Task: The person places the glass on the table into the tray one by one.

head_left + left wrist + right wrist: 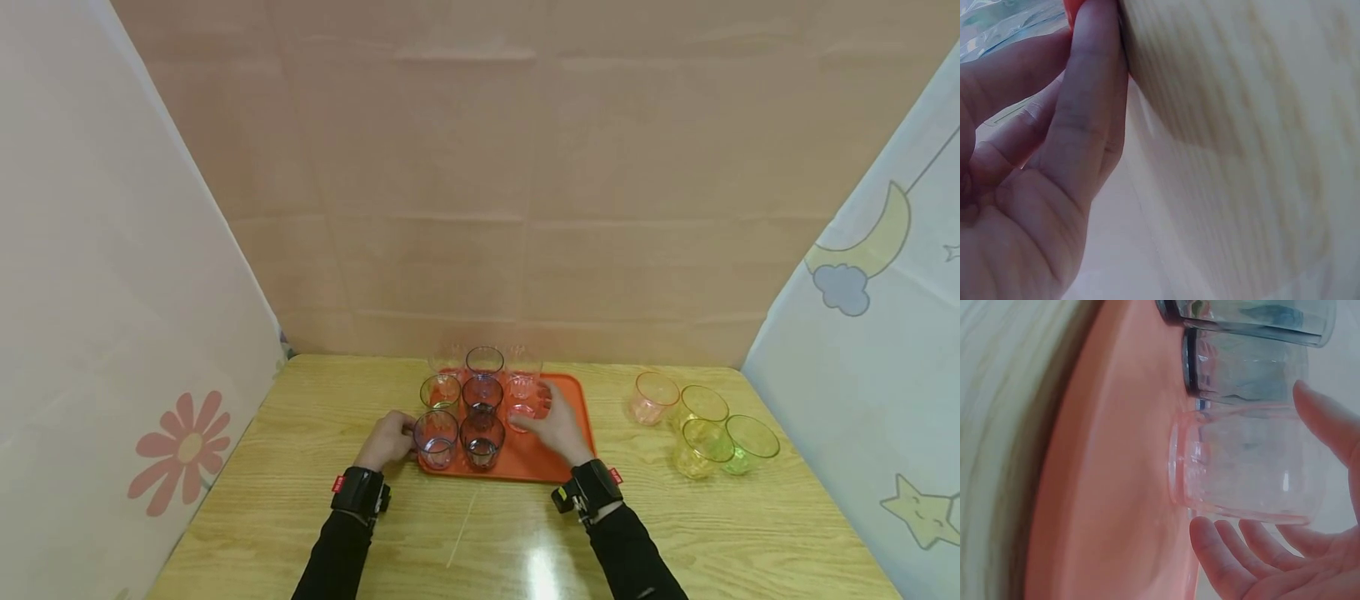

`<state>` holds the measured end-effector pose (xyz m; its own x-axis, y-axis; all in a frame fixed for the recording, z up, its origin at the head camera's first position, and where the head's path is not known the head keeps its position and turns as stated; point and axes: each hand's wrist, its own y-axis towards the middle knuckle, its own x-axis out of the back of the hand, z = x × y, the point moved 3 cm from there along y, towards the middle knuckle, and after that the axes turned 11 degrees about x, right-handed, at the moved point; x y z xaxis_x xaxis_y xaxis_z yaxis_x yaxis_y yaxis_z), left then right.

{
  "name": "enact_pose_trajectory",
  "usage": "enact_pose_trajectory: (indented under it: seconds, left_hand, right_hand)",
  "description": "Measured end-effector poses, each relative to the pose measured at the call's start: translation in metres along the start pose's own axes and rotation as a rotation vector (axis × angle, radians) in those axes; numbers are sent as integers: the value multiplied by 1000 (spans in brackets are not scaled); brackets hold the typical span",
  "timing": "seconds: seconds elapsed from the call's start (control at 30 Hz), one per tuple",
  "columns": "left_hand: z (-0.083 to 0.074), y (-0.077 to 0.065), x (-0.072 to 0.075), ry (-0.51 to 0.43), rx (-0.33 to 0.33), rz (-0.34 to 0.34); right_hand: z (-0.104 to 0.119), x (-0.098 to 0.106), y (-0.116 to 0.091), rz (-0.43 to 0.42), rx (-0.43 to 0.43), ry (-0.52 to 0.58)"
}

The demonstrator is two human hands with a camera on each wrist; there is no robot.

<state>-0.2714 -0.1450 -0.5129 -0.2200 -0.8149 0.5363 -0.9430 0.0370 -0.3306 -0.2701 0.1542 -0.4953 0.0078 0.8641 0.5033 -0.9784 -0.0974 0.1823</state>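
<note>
Several clear tinted tumblers stand in rows on an orange tray (538, 460) on the wooden table. With its thumb and fingers, my left hand (387, 439) pinches the tray's left edge, beside a purple-rimmed tumbler (436, 439). A bit of orange rim shows between the fingertips in the left wrist view. On the other side, my right hand (557, 423) is spread around a pink tumbler (1241, 465) standing on the tray. Its thumb is near the rim, and its fingers lie along the far side with a narrow gap. Dark grey tumblers (482, 440) fill the middle row.
To the right on the table stand an orange-pink tumbler (654, 400), two yellow tumblers (697, 458) and a green tumbler (750, 446), close together. A brown paper-like backdrop (480, 183) rises behind the table, with printed cloth panels (97, 317) at both sides.
</note>
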Motion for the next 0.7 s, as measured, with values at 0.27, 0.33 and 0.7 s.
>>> enact_pose_trajectory:
  seconds: [0.27,0.33,0.7]
  left_hand:
    - [-1,0,-1,4,-11,-6]
    - [-1,0,-1,7,-13,-6]
    - [1,1,-1,8,-14,-3]
  right_hand:
    - [3,9,-3,-8,-18,46]
    - [3,12,-5,-13,-26,52]
    - [4,36,-25,-88,20,50]
